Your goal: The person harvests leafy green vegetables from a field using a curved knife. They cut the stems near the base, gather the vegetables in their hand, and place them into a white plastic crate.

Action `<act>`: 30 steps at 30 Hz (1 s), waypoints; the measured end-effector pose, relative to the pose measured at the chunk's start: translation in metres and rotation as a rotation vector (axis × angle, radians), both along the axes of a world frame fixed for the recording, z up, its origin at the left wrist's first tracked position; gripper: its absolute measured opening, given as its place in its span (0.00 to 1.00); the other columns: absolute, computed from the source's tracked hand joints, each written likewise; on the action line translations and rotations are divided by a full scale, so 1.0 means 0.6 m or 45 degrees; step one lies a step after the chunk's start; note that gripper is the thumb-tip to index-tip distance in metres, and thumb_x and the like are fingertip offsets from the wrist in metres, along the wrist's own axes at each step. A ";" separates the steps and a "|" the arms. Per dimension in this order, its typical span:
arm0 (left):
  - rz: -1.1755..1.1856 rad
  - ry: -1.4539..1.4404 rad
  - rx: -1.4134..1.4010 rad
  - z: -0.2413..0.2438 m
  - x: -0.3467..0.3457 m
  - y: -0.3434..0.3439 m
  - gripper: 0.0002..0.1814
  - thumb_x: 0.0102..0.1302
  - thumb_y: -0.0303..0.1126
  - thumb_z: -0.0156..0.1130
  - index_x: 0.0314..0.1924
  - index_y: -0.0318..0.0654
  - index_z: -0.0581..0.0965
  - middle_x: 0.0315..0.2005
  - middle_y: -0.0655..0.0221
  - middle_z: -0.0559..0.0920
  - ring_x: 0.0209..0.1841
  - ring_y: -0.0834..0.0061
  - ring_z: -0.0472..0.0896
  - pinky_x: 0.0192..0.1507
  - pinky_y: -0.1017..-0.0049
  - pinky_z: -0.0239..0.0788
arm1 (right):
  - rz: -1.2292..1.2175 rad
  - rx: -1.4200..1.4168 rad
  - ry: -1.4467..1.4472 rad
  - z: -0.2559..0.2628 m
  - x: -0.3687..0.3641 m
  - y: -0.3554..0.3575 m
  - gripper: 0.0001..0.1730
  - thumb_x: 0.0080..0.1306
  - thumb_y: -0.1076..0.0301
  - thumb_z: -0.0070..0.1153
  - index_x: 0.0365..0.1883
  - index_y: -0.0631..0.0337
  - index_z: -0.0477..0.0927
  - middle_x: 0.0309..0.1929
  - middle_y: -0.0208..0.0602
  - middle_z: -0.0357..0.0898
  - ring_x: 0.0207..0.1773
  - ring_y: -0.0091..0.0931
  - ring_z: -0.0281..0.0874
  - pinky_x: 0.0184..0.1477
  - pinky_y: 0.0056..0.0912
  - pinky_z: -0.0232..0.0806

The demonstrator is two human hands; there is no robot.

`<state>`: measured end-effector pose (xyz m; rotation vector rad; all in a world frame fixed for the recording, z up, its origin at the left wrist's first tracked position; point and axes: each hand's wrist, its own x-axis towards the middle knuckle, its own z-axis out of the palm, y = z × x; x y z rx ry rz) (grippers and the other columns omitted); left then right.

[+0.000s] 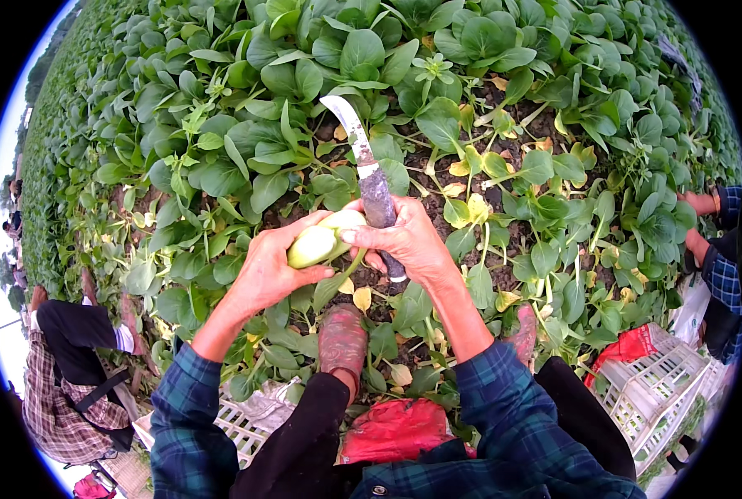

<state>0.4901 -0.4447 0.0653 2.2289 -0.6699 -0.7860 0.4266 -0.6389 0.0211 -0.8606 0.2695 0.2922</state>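
My left hand [268, 259] is wrapped around pale green bok choy [313, 246], its thick, rounded stem bases facing up toward me. A curved harvesting knife [377, 193] is in my right hand [411, 240], its dark, soiled handle across the palm. The hooked, dirt-specked blade points up and away over the plants. My right thumb presses against the bok choy's side, where a single leaf stalk [355, 265] hangs down with its green blade below. Both hands meet above the soil, in front of my boot [344, 337]. Some fingers are hidden behind the bok choy and the handle.
Dense bok choy [358, 53] fills the field ahead. Cut and yellowed leaves [477, 209] lie on soil at right. White plastic crates [664, 380] stand at right and behind my left arm. A red bag [396, 430] lies beneath me. Other people [71, 387] crouch on both sides.
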 end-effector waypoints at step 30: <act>-0.662 -1.262 0.830 -0.110 0.189 0.061 0.33 0.42 0.25 0.62 0.53 0.33 0.69 0.26 0.66 0.77 0.35 0.69 0.76 0.43 0.71 0.63 | 0.344 -1.319 0.322 -0.229 0.136 0.089 0.12 0.53 0.67 0.54 0.26 0.70 0.77 0.31 0.55 0.78 0.37 0.48 0.78 0.41 0.47 0.68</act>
